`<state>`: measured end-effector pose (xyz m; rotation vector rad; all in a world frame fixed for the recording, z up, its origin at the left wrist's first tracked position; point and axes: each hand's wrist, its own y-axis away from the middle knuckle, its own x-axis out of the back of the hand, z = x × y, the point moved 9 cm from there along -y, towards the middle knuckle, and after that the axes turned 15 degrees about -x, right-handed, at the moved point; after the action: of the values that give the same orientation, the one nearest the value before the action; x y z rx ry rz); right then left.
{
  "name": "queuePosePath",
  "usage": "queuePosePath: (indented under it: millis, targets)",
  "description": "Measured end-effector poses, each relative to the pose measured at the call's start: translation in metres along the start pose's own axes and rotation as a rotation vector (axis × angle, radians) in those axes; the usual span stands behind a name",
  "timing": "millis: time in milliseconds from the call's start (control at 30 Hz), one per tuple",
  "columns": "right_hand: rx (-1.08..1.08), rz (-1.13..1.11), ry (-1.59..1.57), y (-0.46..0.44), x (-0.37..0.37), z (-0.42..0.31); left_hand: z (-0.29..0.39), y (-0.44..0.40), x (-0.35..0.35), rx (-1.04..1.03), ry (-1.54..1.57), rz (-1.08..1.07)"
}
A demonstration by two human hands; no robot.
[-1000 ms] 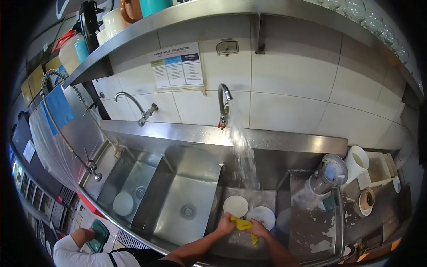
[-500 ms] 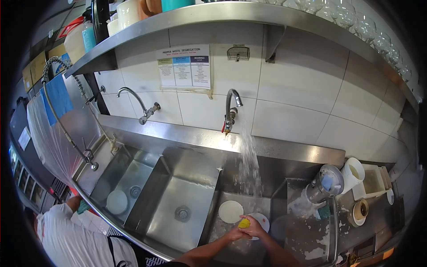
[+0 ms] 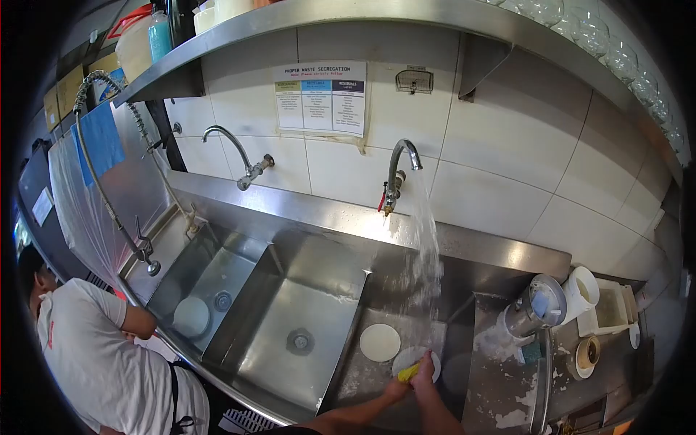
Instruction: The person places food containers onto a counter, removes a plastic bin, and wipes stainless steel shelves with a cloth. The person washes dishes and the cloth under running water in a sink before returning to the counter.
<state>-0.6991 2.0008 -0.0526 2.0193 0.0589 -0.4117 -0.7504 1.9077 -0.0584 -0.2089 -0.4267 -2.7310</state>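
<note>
In the right-hand sink basin my left hand (image 3: 396, 389) is closed on a yellow sponge (image 3: 407, 373), at the near-left rim of a white plate (image 3: 410, 357). My right hand (image 3: 423, 374) lies against the plate's near-right side, its fingers reaching over the rim and seeming to grip it. The fingers' undersides are hidden. Another round white plate (image 3: 380, 342) lies on the basin floor just to the left. Water pours from the right faucet (image 3: 397, 174) behind the plate and my hands.
The middle basin (image 3: 301, 304) and the left basin, holding a white round dish (image 3: 191, 317), are to the left. A person in a white shirt (image 3: 116, 355) stands there. A metal container (image 3: 544, 301) and white tub (image 3: 582, 291) stand at right. A steel shelf (image 3: 348, 30) with glasses hangs above.
My hands were together around the sponge; now the right hand is on the plate and the sponge is at its rim. The person at left has come further into view. The camera view has shifted.
</note>
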Motion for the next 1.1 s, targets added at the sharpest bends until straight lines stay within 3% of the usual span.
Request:
queuePosePath:
  millis: [67, 100, 167, 200, 233, 267, 300, 367, 400, 433, 500, 567, 633, 667, 700, 733, 800, 867, 933, 1067, 1100]
  targets:
    - [0.035, 0.055, 0.047, -0.003, 0.014, -0.004, -0.026, 0.015, -0.028, 0.061, -0.280, -0.525]
    - [0.092, 0.015, 0.128, -0.007, 0.018, -0.011, -0.031, 0.025, -0.029, 0.063, -0.280, -0.526]
    - [0.159, -0.030, 0.207, -0.010, 0.022, -0.015, -0.021, 0.058, -0.058, 0.498, 1.149, -0.313]
    - [0.375, -0.134, 0.555, 0.005, 0.010, -0.023, -0.003, 0.063, -0.057, 0.496, 1.148, -0.319]
    - [0.590, -0.236, 0.902, 0.032, -0.005, -0.022, 0.028, 0.064, -0.049, 0.534, 1.340, -0.225]
    - [0.563, -0.409, 0.897, 0.071, -0.019, -0.013, 0.044, 0.062, -0.044, 0.572, 1.529, -0.124]
    - [0.567, -0.402, 0.894, 0.078, -0.015, -0.006, 0.038, 0.054, -0.047, 0.575, 1.527, -0.133]
    - [0.989, -0.350, 1.307, 0.106, -0.016, 0.011, 0.002, 0.006, -0.045, 0.435, 1.486, -0.029]
    - [0.724, -0.505, 1.098, 0.097, -0.017, 0.013, -0.015, -0.021, -0.045, 0.367, 1.463, 0.018]
    - [0.728, -0.490, 1.098, 0.098, -0.017, 0.010, -0.030, -0.046, -0.047, 0.298, 1.441, 0.065]
    - [1.160, -0.111, 1.285, 0.125, -0.029, -0.018, -0.033, -0.075, -0.048, 0.222, 1.423, 0.107]
    - [1.118, -0.104, 1.222, 0.131, -0.051, -0.029, -0.034, -0.092, -0.039, 0.369, 1.588, 0.370]
    - [0.671, -0.073, 0.983, 0.098, -0.046, -0.028, 0.004, -0.082, -0.026, 0.282, 1.664, 0.301]
    - [0.669, -0.068, 0.980, 0.085, -0.046, -0.024, 0.033, -0.068, -0.006, 0.135, 1.580, 0.361]
    - [0.878, 0.106, 1.064, 0.080, -0.045, -0.031, 0.057, -0.056, 0.013, -0.011, 1.492, 0.420]
    - [1.085, 0.286, 1.137, 0.086, -0.044, -0.036, 0.044, -0.056, 0.006, -0.009, 1.490, 0.420]
    - [1.019, 0.228, 1.206, 0.091, -0.047, -0.033, 0.008, -0.057, 0.001, -0.039, 1.232, 0.453]
    - [0.955, 0.168, 1.274, 0.099, -0.044, -0.027, 0.009, -0.050, -0.003, 0.012, 1.274, 0.400]
    - [0.811, 0.196, 1.142, 0.095, -0.019, -0.025, 0.012, -0.037, -0.013, 0.119, 1.361, 0.288]
    - [0.826, 0.002, 1.499, 0.096, -0.017, -0.010, 0.013, -0.018, -0.025, 0.286, 1.466, 0.116]
    - [0.975, -0.145, 1.469, 0.107, -0.020, -0.011, 0.013, -0.017, -0.027, 0.328, 1.488, 0.061]
